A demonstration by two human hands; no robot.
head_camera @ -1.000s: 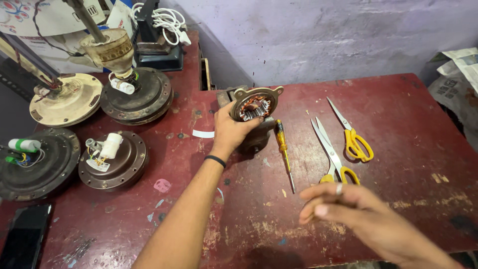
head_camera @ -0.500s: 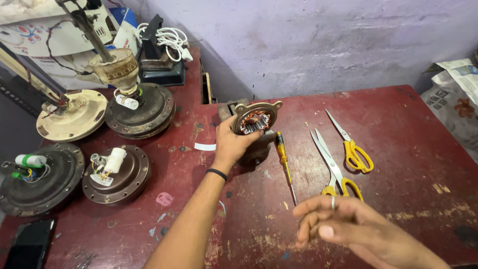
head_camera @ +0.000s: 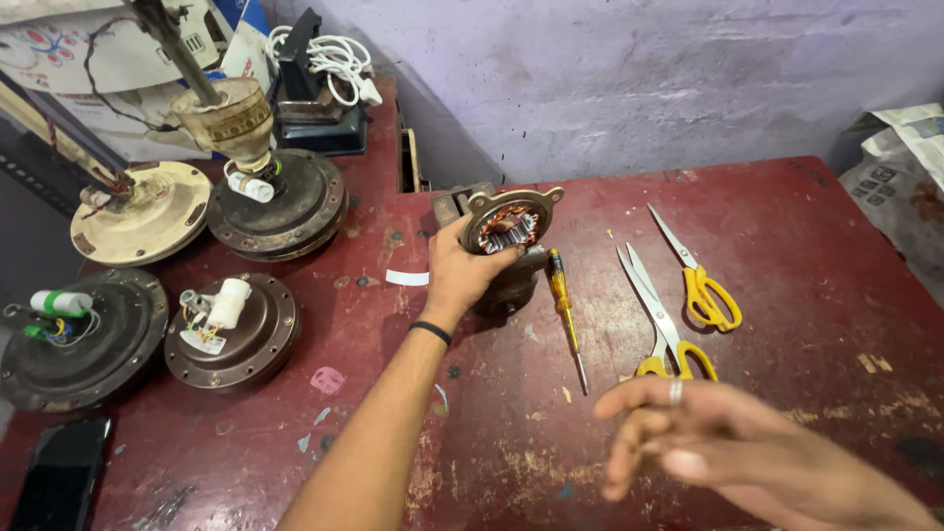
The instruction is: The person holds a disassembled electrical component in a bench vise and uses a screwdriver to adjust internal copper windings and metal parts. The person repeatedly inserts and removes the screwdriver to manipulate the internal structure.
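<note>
right hand (head_camera: 728, 447) rose; two scissors (head_camera: 700, 280), one screwdriver (head_camera: 565, 315).

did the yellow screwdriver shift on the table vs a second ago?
No. The yellow screwdriver lies in the same spot, between the motor stator and the nearer scissors; only the camera moved.

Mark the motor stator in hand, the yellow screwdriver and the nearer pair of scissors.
motor stator (head_camera: 507, 224): head view, on the copper windings.
yellow screwdriver (head_camera: 560, 287): head view, on the handle.
nearer pair of scissors (head_camera: 653, 307): head view, on the blades.
</note>
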